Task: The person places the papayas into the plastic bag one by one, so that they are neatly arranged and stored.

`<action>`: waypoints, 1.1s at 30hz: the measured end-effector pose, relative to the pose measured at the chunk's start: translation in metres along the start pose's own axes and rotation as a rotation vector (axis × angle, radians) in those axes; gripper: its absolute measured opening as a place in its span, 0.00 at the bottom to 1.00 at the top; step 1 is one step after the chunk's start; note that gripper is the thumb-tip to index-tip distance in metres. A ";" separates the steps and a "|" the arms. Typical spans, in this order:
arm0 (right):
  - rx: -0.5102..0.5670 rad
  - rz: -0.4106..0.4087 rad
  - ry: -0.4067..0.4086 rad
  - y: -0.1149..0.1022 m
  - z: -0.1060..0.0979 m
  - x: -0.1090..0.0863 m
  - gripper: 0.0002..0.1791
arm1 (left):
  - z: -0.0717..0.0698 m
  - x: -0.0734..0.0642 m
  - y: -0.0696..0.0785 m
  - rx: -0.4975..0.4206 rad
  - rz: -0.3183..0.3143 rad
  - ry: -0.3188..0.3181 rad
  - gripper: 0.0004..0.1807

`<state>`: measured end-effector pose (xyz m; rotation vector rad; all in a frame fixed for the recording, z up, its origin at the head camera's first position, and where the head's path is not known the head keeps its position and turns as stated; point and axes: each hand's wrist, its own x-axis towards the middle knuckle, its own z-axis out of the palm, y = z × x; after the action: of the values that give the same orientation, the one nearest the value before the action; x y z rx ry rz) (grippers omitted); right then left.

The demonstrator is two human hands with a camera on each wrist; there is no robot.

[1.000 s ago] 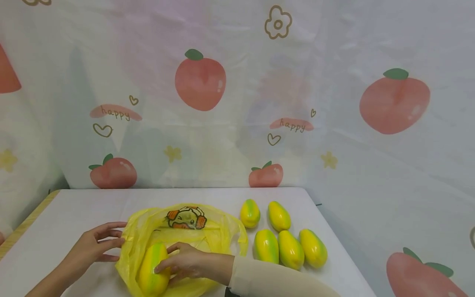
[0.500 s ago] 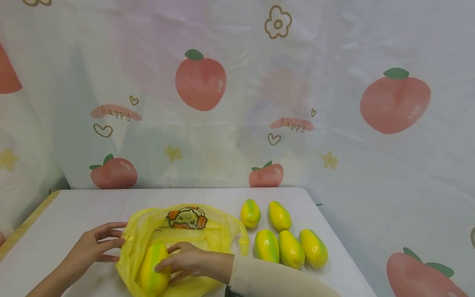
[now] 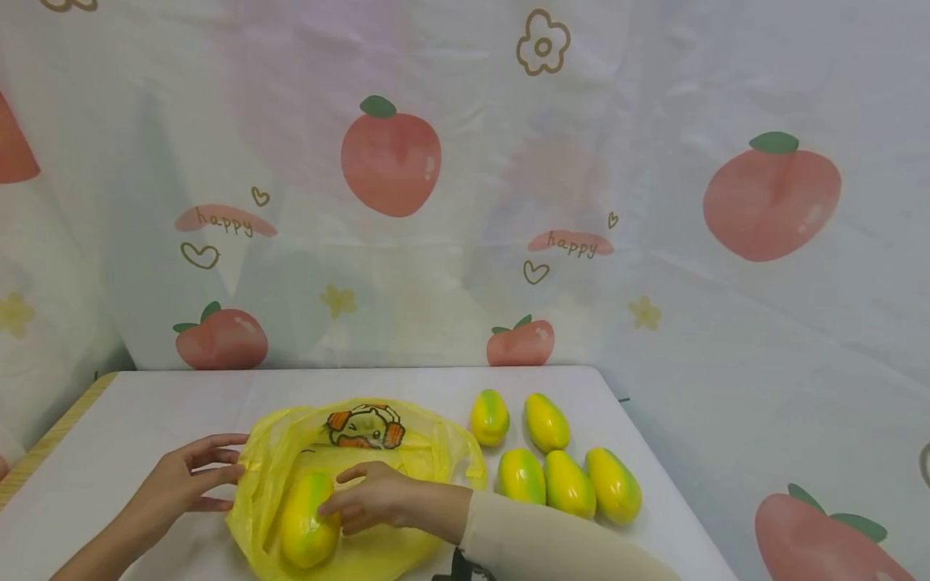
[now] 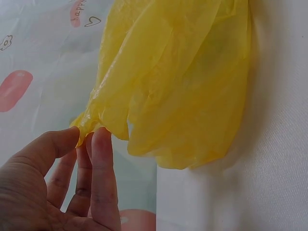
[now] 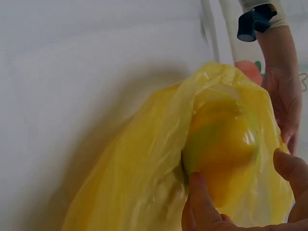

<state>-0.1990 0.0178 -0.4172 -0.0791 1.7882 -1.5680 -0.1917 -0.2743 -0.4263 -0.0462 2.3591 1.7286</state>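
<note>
In the head view a yellow plastic bag lies with its mouth wide, a cartoon duck printed on it. My left hand pinches the bag's left edge between thumb and fingers; the left wrist view shows the gathered plastic at the fingertips. A glossy yellow fruit with a green stripe, papaya-shaped, rests inside the bag's opening. At its right side is my right hand, fingers spread loosely. In the right wrist view the thumb stands off the fruit, while a fingertip is right at its surface.
Several matching yellow-green fruits stand grouped on the white table, right of the bag. A hanging cloth printed with peaches backs the table. The table's right edge runs just beyond the fruits.
My right hand has shifted slightly up and right, its fingers loosening from the fruit. The fruit has rolled a little rightward in the bag. My left hand stays at the bag's edge.
</note>
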 end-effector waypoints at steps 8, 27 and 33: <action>-0.046 -0.086 0.044 -0.022 -0.027 -0.020 0.30 | -0.001 -0.002 -0.001 -0.011 0.034 -0.005 0.30; -0.124 -0.238 0.343 -0.073 -0.153 -0.086 0.33 | -0.002 -0.003 -0.001 -0.016 0.043 -0.002 0.30; -0.143 -0.254 0.393 -0.071 -0.194 -0.101 0.33 | -0.002 -0.002 -0.002 -0.022 0.047 -0.010 0.30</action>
<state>-0.2629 0.2112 -0.3111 -0.0722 2.2712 -1.7183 -0.1901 -0.2766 -0.4276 0.0150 2.3519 1.7723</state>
